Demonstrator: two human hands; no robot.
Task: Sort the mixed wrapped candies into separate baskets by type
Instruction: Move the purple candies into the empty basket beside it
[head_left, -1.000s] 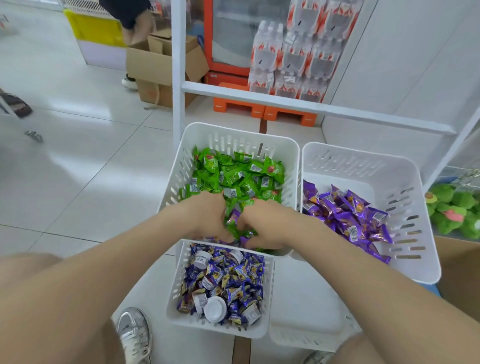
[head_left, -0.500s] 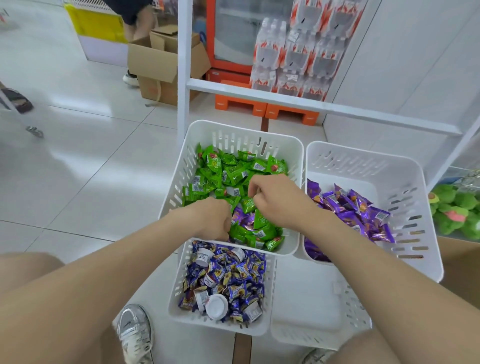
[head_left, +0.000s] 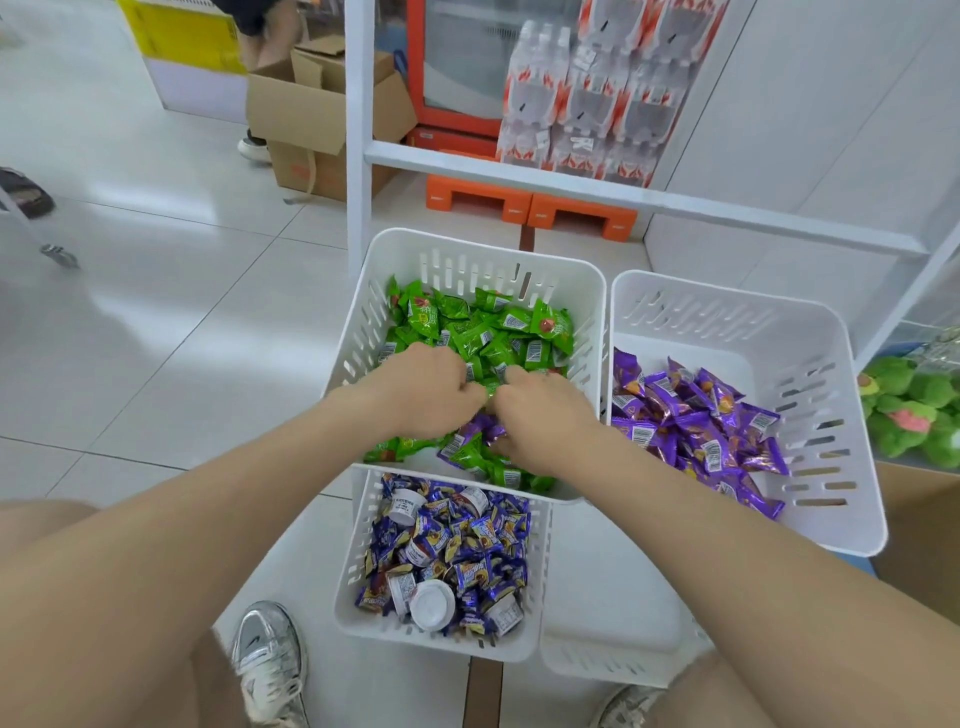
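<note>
The left hand (head_left: 421, 395) and right hand (head_left: 545, 415) dug in the green basket (head_left: 483, 249), fingers curled under; what they gripped, I couldn't tell. Stray purple candies (head_left: 480, 428) lay between them, touching the right hand, which was nearer the purple basket (head_left: 727, 312).

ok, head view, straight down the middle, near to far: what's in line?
basket of blue candies → basket of green candies → orange stands → bottle packs
</note>
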